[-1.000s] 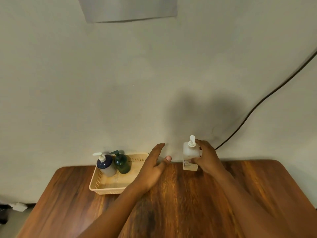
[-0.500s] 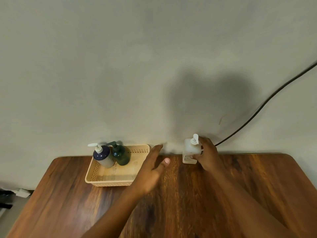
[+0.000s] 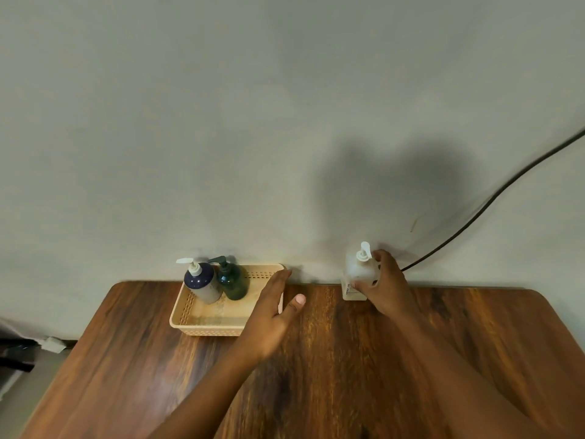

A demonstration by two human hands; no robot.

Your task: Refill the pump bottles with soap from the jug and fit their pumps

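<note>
- Plain pale grey-green wall (image 3: 221,122), fills upper two thirds of view.
- Soft dark shadow (image 3: 392,191) on wall, right of centre.
- Black cable (image 3: 493,201) running diagonally down wall from right edge toward desk's back edge.
- Small faint scratch mark (image 3: 414,224) on wall near cable.
- Dark brown wood-grain desk (image 3: 316,375), rounded corners, pushed against wall.
- Grey floor strip (image 3: 28,378) at lower left, white block (image 3: 53,344) and dark items on it, too blurred to identify.
</note>
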